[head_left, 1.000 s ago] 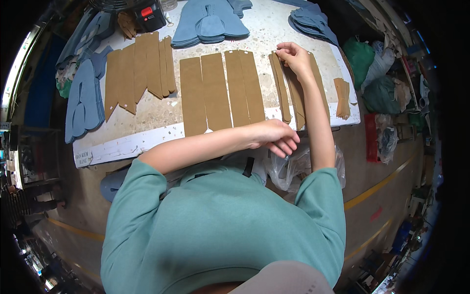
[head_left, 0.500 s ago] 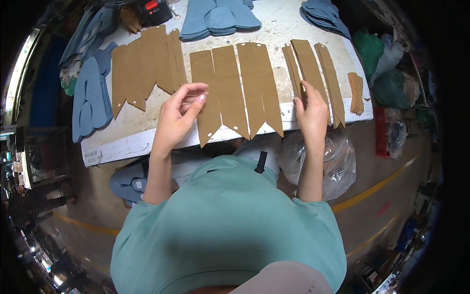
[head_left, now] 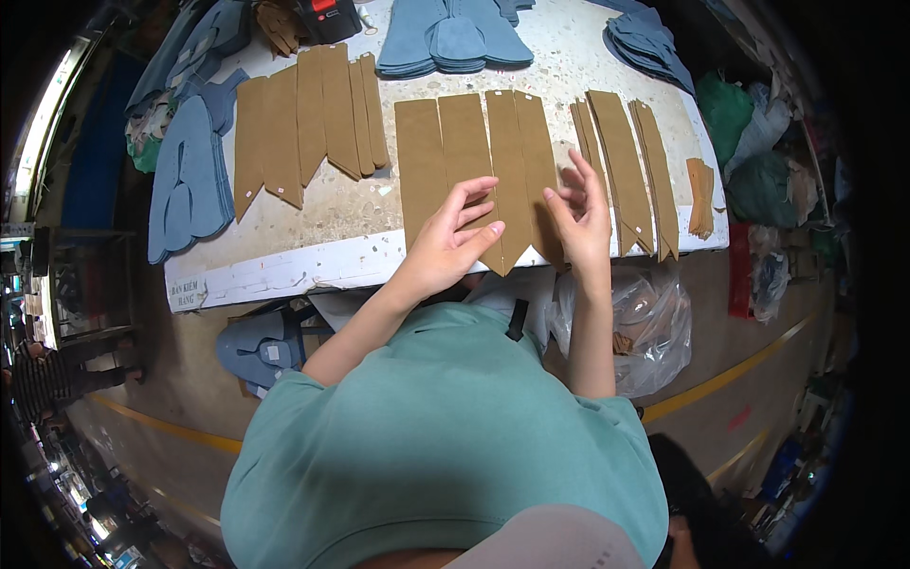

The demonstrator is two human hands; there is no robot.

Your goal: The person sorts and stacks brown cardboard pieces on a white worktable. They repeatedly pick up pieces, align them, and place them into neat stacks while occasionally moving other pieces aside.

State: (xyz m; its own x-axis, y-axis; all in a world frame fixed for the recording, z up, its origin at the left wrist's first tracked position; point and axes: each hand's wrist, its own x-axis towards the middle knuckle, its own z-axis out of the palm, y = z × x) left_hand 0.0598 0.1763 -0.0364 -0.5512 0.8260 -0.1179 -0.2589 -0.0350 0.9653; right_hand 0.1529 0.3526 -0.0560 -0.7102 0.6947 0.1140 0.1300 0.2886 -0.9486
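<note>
In the middle of the table lie long brown fabric panels (head_left: 464,142) side by side, with pointed lower ends and small white stickers. My left hand (head_left: 450,237) is over the lower part of these panels, fingers loosely curled and apart, holding nothing. By their right edge is my right hand (head_left: 583,213), its fingers spread and nothing in its grasp. Whether either hand touches the cloth, I cannot tell. Just right of it lie narrow stacked brown strips (head_left: 621,161). More brown panels (head_left: 325,109) sit on the left, partly overlapping.
Blue cut pieces (head_left: 190,180) are stacked at the table's left edge, with more blue stacks (head_left: 455,43) at the back. A small brown bundle (head_left: 700,194) lies near the right edge. Beneath the front edge (head_left: 351,270) hangs a clear plastic bag (head_left: 654,327).
My left hand has moved right, from the left edge of the middle panels to over them. My right hand has come left, away from the narrow strips. A dark shape now shows at lower right.
</note>
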